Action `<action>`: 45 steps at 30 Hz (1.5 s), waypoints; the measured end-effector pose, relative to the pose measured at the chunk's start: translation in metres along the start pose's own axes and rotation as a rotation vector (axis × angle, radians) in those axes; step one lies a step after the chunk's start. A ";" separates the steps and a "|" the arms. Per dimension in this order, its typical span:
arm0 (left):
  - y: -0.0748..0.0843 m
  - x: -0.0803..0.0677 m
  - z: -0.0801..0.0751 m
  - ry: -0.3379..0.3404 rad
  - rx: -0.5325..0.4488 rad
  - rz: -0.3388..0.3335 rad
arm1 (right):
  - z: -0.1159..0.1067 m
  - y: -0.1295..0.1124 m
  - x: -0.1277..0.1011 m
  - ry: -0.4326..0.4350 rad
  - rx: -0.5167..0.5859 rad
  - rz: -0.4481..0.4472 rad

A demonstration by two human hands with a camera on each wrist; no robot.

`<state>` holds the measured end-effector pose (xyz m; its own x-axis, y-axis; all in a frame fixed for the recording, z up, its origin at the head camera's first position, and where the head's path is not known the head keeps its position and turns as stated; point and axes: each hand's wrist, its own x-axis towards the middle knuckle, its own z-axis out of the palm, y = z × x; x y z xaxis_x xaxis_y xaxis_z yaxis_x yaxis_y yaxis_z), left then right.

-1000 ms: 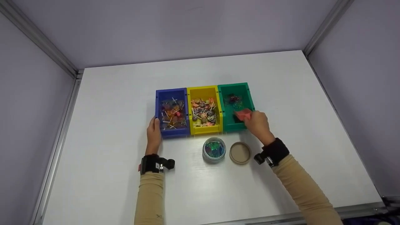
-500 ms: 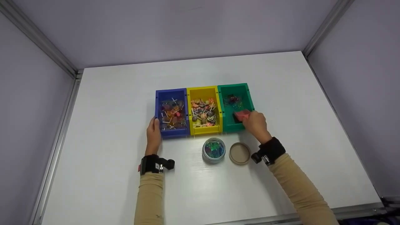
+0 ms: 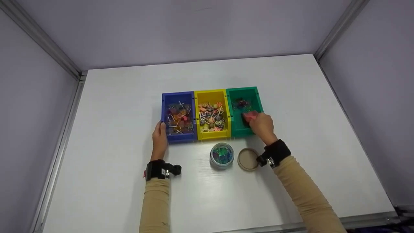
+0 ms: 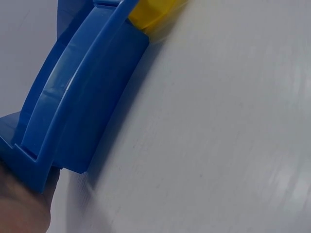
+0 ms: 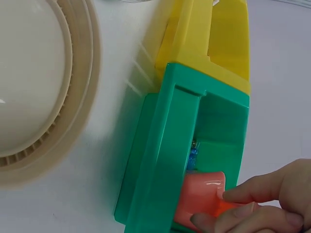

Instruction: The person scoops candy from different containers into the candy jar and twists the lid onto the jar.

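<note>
My right hand point(image 3: 261, 127) pinches the handle of a small red scoop point(image 5: 199, 195), its bowl down inside the green bin point(image 3: 238, 130). Clear and colored pieces point(image 3: 245, 105), too small to name, lie toward the back of that bin. At the far side of the row, my left hand point(image 3: 159, 139) grips the front left corner of the blue bin point(image 4: 104, 92), thumb at its edge. Lollipops with white sticks point(image 3: 179, 119) lie in the blue bin. In the middle stands the yellow bin point(image 3: 213, 135), with striped lollipops point(image 3: 211, 115) in it.
In front of the bins stands a round jar point(image 3: 222, 155) with green and blue contents. A round beige lid point(image 3: 248, 159) lies to its right, close to the right wrist camera. Grey panels point(image 3: 200, 32) border the white table point(image 3: 123, 97) at the back and sides.
My right hand and forearm have shifted slightly left, and the scoop has tilted inside the green bin. The left hand keeps its place at the blue bin.
</note>
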<state>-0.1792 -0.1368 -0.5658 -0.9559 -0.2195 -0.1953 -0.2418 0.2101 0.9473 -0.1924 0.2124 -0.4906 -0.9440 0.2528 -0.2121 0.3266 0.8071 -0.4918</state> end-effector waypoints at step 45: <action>-0.002 0.001 -0.002 -0.055 -0.023 -0.036 | 0.039 0.001 0.022 0.156 0.039 -0.049</action>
<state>-0.1796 -0.1390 -0.5676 -0.9545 -0.1739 -0.2423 -0.2729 0.1812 0.9448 -0.2107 0.1976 -0.5286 -0.9538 0.2953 -0.0550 0.2784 0.8001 -0.5313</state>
